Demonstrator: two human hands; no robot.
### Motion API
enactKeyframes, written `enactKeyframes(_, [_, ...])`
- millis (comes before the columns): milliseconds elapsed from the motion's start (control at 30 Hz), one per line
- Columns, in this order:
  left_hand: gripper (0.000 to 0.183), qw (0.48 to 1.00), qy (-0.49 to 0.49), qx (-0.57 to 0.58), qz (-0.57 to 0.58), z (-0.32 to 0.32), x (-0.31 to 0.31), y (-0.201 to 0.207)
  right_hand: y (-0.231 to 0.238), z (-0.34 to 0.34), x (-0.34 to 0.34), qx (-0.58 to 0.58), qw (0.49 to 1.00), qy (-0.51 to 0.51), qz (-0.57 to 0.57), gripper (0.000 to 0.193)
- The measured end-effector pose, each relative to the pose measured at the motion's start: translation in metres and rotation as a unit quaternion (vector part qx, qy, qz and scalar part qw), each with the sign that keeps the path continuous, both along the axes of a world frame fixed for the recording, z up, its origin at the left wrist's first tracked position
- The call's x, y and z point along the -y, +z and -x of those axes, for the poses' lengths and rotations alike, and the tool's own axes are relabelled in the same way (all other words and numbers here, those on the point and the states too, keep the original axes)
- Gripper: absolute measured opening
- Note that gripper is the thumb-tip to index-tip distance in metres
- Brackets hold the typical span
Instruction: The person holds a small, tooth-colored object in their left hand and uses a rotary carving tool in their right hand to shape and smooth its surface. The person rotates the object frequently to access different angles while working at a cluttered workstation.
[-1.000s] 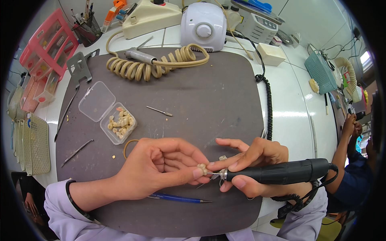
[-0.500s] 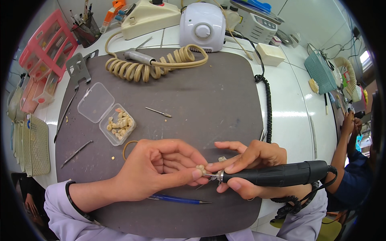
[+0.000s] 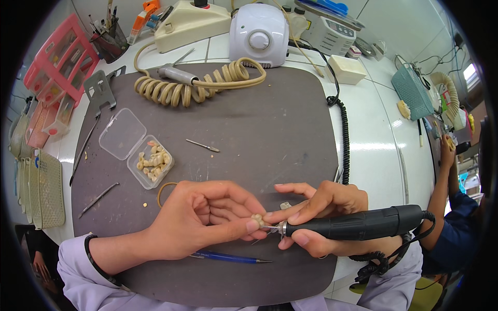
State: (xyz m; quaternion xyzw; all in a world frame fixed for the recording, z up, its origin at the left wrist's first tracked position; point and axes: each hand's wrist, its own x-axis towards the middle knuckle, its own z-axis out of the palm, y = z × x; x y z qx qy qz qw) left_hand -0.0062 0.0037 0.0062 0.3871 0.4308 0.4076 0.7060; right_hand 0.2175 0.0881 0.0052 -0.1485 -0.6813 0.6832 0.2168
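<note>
Between thumb and fingertips, my left hand (image 3: 207,217) pinches a small cream dental crown (image 3: 258,220). My right hand (image 3: 324,207) is wrapped round a black micromotor handpiece (image 3: 358,224), its index fingertip reaching toward the crown. The handpiece's thin metal bur points left and meets the crown's right side, though the exact contact is too small to make out. Under my hands lies a blue mechanical pencil (image 3: 231,256), partly covered by the left wrist. Just behind the right fingers a small pale piece (image 3: 285,206) lies on the mat.
An open clear box (image 3: 150,165) of tooth pieces sits left on the grey mat (image 3: 259,135). Nearby lie a loose bur (image 3: 203,145) and a metal tool (image 3: 98,200). A coiled beige hose (image 3: 197,85) and a white control unit (image 3: 259,36) stand behind. A co-worker's arm (image 3: 441,192) is at right.
My hands, the crown and the handpiece hold almost the same pose. The whole view has shifted very slightly. At the right, the co-worker's hands have moved a little.
</note>
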Motion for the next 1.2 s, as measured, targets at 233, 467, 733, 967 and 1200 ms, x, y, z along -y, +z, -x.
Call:
enactKeyframes(233, [0.022, 1.000, 0.001, -0.004, 0.002, 0.0001, 0.0007, -0.0011, 0.0023, -0.0001, -0.0002, 0.011, 1.000, 0.006, 0.020, 0.017])
enactKeyframes(467, [0.022, 1.000, 0.001, -0.004, 0.005, -0.0006, 0.0005, 0.0000, 0.0009, -0.0006, 0.0002, 0.000, 1.000, 0.004, 0.012, 0.017])
enactKeyframes(733, [0.018, 1.000, 0.005, 0.012, -0.016, 0.0000, 0.0016, -0.0035, 0.0029, -0.0005, 0.0001, 0.009, 1.000, 0.004, 0.025, 0.016])
enactKeyframes(967, [0.017, 1.000, 0.003, 0.019, -0.021, 0.0005, 0.0015, -0.0047, 0.0009, -0.0013, 0.0008, -0.004, 1.000, 0.000, 0.027, 0.015])
enactKeyframes(1200, [0.017, 0.999, 0.002, 0.028, -0.024, 0.0010, 0.0021, -0.0053, 0.0017, -0.0016, -0.0001, 0.000, 0.999, 0.007, 0.038, 0.015])
